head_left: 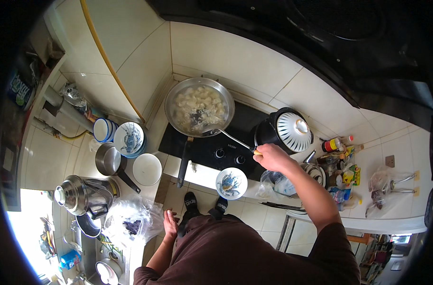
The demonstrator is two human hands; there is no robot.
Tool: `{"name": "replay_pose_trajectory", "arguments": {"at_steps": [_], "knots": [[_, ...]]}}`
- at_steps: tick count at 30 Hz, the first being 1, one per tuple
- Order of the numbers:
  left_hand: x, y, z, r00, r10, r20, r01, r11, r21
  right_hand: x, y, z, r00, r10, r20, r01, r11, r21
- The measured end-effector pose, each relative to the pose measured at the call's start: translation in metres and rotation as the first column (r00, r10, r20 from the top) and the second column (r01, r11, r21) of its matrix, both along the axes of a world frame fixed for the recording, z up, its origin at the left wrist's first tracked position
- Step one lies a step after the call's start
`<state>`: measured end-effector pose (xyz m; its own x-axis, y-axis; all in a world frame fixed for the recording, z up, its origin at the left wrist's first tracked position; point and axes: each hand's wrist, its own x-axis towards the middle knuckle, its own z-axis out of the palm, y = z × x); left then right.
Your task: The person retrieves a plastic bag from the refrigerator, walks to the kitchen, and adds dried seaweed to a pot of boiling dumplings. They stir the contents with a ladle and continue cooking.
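Observation:
My right hand (272, 157) is closed round the handle end of a long metal ladle (236, 140). The ladle reaches left into a wide steel pan (229, 91), where its head is partly sunk in the water. Many pale dumplings (202, 102) crowd the bubbling water. The pan stands on the black gas stove (178, 142), its black handle pointing toward me. Low at my left side, my left hand (170, 225) hangs with fingers stretched out, holding nothing. A clear plastic bag (147, 218) with dark contents is close beside it. A patterned bowl (231, 183) sits at the counter's front edge.
A black pot with a striped white lid (293, 131) stands right of the pan. Bottles (334, 144) line the right counter. On the left are stacked bowls (129, 137), a small saucepan (108, 159), a white bowl (147, 169) and a steel thermos (81, 194). The range hood (292, 33) overhangs.

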<state>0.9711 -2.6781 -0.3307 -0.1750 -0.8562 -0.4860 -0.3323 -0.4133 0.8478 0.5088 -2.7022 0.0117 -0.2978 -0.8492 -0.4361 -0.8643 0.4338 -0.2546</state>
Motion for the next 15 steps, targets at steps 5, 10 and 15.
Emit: {"name": "replay_pose_trajectory", "arguments": {"at_steps": [5,10,15], "knots": [[0.001,0.001,-0.002,1.000,-0.001,-0.003,0.001,1.000,-0.017,0.000,-0.011,-0.017,1.000,-0.001,0.015,0.001,1.000,0.012],[0.003,0.001,0.004,1.000,0.000,0.014,0.000,1.000,-0.001,0.000,-0.021,-0.044,1.000,-0.009,-0.004,0.009,0.999,-0.053],[0.005,0.000,0.006,1.000,0.008,0.008,-0.008,1.000,0.005,0.006,-0.022,-0.060,0.998,-0.057,-0.026,0.051,0.980,-0.192]]}}
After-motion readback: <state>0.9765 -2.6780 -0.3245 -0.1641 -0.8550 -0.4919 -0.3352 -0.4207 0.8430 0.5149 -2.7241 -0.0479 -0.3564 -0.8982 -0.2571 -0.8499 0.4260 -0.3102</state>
